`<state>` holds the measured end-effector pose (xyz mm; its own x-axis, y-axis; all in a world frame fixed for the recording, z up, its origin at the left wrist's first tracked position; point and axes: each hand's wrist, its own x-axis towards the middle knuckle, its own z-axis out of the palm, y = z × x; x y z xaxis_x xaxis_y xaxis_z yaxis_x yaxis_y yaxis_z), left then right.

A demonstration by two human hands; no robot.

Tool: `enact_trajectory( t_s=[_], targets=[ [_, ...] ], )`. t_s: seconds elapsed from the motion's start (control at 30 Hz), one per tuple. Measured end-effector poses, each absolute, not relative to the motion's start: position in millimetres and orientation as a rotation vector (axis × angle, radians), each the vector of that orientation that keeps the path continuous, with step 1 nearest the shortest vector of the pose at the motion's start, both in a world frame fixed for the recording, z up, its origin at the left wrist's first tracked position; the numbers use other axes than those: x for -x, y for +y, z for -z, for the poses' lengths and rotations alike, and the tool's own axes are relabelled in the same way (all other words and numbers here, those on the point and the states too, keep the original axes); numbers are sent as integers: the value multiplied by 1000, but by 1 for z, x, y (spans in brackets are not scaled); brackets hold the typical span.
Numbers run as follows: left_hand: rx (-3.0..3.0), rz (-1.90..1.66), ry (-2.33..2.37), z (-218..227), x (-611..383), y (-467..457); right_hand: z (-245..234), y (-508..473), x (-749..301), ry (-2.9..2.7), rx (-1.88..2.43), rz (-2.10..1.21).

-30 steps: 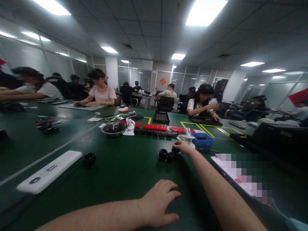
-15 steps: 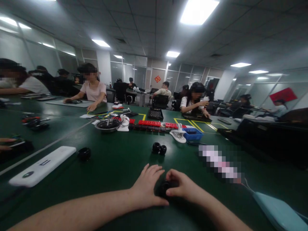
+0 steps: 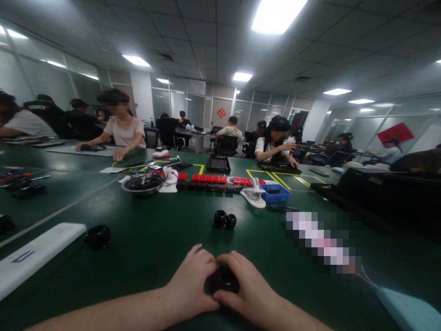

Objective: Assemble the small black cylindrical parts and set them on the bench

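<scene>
Between my hands, low in the middle of the view, is a glossy black round part (image 3: 225,279); it looks ring-like, but its kind is unclear. My right hand (image 3: 250,287) curls round its right side, fingers over the far edge and thumb at the near edge. On the other side, my left hand (image 3: 195,280) is curved against it, with thumb near the right thumb and fingertips partly hidden. Straight ahead, two similar black hollow parts, a larger one (image 3: 220,218) and a smaller one (image 3: 231,222), stand side by side. Another black ring-like part (image 3: 98,236) lies to the left.
A white power bank-like slab (image 3: 37,257) lies at left. Beyond are a metal dish (image 3: 143,186), red blocks (image 3: 210,178), a white clip (image 3: 254,195) and a blue bin (image 3: 275,193). A light-blue case (image 3: 409,305) is at right. Co-workers sit across the green table.
My hands have come together round the black part, the right hand closing over it. The camera view has shifted, and the two black parts ahead stay side by side.
</scene>
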<state>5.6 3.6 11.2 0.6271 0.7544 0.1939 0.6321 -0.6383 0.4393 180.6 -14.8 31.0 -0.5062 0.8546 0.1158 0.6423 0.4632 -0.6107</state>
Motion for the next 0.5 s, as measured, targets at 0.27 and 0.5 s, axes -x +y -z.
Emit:
enact_trajectory(
  t_s=[0.27,0.5],
  targets=[
    [-2436,-512,1090,-11,-4,2,-18,-15,-185,-2145,1100,-859],
    [-2379,-499,1149,-10,-8,3,-11,-21,-181,-2130,1055,-757]
  ],
)
